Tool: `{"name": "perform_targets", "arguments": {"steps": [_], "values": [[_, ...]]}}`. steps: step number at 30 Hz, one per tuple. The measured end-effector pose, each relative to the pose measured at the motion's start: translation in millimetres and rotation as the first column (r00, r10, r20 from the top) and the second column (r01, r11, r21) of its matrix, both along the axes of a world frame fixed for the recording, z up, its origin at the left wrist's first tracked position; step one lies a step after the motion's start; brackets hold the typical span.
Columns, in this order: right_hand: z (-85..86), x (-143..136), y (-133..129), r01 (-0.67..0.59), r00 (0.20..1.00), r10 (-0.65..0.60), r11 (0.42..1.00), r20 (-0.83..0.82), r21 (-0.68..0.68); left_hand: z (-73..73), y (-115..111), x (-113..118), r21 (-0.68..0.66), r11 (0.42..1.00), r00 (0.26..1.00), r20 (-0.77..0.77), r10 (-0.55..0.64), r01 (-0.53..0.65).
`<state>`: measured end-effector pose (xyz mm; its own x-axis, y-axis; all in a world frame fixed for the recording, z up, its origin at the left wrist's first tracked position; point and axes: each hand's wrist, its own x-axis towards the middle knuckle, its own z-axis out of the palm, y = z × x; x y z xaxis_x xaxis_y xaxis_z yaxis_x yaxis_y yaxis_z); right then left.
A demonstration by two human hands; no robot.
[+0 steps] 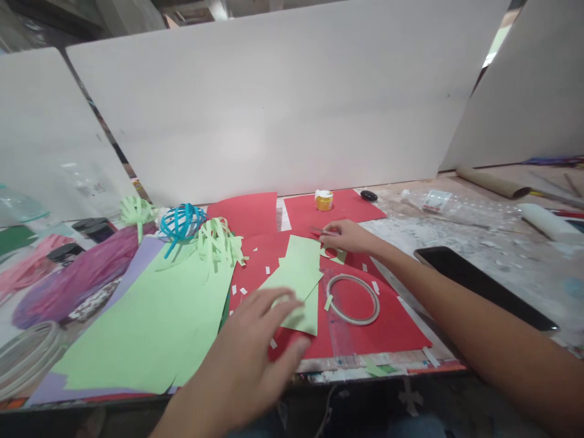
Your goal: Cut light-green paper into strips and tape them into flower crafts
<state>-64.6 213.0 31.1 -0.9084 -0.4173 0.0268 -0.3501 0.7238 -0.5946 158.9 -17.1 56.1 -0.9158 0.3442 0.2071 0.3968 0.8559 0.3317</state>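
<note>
My left hand (255, 347) hovers at the front over red paper (396, 322), its fingers spread and slightly blurred, with nothing between them. Just beyond it lie overlapping light green paper pieces (301, 261). My right hand (344, 236) is farther back, fingers closed around a thin pinkish tool (325, 231) whose shape is hard to make out. Close below that hand sits a green scrap (338, 255) with a round hole. A white ring (375, 304) lies on the red paper, over part of a clear ruler (340, 344).
Large green sheets (150, 328) and paper-strip shapes, one blue (182, 222), lie left. At the back stands a yellow jar (323, 201). A black phone (483, 286), plastic bottle (465, 207) and cardboard tube (493, 182) lie right. White panels (274, 109) rise behind the table.
</note>
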Motion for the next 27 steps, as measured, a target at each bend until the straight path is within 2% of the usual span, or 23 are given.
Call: {"name": "perform_targets", "arguments": {"steps": [2, 4, 7, 9, 11, 13, 14, 16, 18, 20, 24, 27], "values": [[-0.4, 3, 1, -0.049, 0.999, 0.049, 0.999, 0.025, 0.017, -5.9, 3, -35, -0.114, 0.993, 0.993, 0.111, -0.031, 0.043], [-2.4, 7, -2, -0.086, 0.996, 0.085, 0.996, 0.017, 0.027, -13.3, 2, -59, -0.229, 0.968, 0.977, 0.206, -0.052, 0.1], [-4.8, 12, -9, -0.16, 0.987, 0.161, 0.987, -0.03, 0.027, -16.6, 0, -68, -0.28, 0.955, 0.983, 0.179, -0.051, 0.101], [-4.7, 14, -12, -0.15, 0.987, 0.151, 0.989, -0.052, 0.012, -12.4, 0, -66, -0.282, 0.955, 0.988, 0.145, -0.048, 0.088], [-3.4, 14, -14, -0.053, 0.994, 0.052, 0.999, -0.101, -0.007, -6.7, 1, -66, -0.292, 0.954, 0.99, 0.141, -0.022, 0.063], [-1.6, 15, -16, 0.024, 0.988, -0.028, 0.999, -0.152, -0.022, -3.2, 3, -74, -0.295, 0.956, 0.992, 0.122, 0.027, 0.01], [-0.7, 15, -17, 0.022, 0.985, -0.026, 0.999, -0.168, -0.03, -2.8, 4, -80, -0.289, 0.957, 0.993, 0.103, 0.051, -0.019], [0.2, 18, -19, -0.088, 0.988, 0.082, 0.995, -0.135, -0.037, -4.3, 5, -97, -0.271, 0.96, 0.992, 0.077, 0.097, -0.072], [-0.1, 22, -22, -0.241, 0.97, 0.24, 0.97, -0.045, -0.022, -7.0, 3, -113, -0.272, 0.957, 0.981, 0.132, 0.14, -0.1], [-1.6, 27, -26, -0.308, 0.951, 0.308, 0.951, 0.024, 0.012, -9.3, 0, -124, -0.258, 0.96, 0.961, 0.219, 0.17, -0.111], [-5.7, 31, -31, -0.247, 0.968, 0.246, 0.969, 0.057, 0.022, -12.5, -6, -131, -0.166, 0.978, 0.937, 0.306, 0.171, -0.124], [-8.2, 29, -33, -0.211, 0.975, 0.212, 0.977, 0.067, -0.016, -15.4, -9, -131, -0.131, 0.984, 0.948, 0.281, 0.15, -0.117]]}}
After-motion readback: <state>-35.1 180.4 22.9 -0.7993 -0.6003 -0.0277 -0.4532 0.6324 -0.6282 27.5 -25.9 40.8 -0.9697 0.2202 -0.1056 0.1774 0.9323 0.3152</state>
